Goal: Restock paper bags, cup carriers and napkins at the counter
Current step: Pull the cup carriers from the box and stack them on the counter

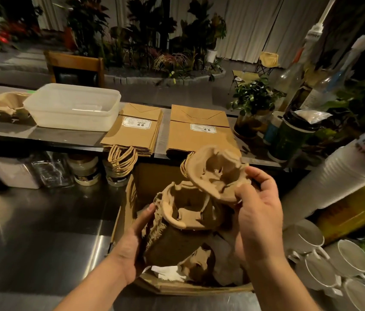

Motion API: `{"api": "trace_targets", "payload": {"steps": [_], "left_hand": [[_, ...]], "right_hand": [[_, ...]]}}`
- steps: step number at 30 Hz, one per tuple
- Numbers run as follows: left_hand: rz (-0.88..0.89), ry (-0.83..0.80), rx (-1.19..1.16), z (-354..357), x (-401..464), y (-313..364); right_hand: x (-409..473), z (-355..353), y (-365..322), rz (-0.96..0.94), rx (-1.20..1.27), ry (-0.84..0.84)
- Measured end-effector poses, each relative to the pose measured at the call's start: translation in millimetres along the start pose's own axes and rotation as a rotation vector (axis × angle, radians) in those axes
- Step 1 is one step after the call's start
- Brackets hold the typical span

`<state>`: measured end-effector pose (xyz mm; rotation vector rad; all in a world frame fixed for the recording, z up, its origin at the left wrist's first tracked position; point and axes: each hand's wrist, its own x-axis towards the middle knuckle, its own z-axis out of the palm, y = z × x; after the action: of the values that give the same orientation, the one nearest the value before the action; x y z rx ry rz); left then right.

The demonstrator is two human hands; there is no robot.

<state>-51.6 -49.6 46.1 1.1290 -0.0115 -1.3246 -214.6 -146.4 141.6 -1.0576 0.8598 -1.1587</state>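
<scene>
My left hand (130,248) grips a stack of brown pulp cup carriers (177,218) over an open cardboard box (127,198). My right hand (257,212) pinches the top cup carrier (213,171) by its edge and holds it tilted up, apart from the stack. More carriers and white paper lie in the box. Two stacks of brown paper bags (136,129) (199,133) lie flat on the raised counter (42,131), handles hanging over its edge. Other cup carriers (4,104) sit at the counter's far left.
A clear plastic tub (74,106) stands on the counter left of the bags. Jars (85,169) sit beneath the counter ledge. On the right are white cup stacks (334,176), white mugs (334,265), a lidded green cup (289,140), bottles and potted plants.
</scene>
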Motion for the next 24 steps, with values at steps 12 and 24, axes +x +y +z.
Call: {"api": "trace_targets", "payload": {"steps": [12,24], "left_hand": [[0.145,-0.008,0.035,-5.7,-0.1,-5.0],[0.155,-0.058,0.064,-12.0,4.5,-1.0]], "right_hand": [[9.3,-0.7,13.8,0.052,-0.841,-0.231],[14.2,-2.6,25.8,0.105,-0.881,-0.322]]}}
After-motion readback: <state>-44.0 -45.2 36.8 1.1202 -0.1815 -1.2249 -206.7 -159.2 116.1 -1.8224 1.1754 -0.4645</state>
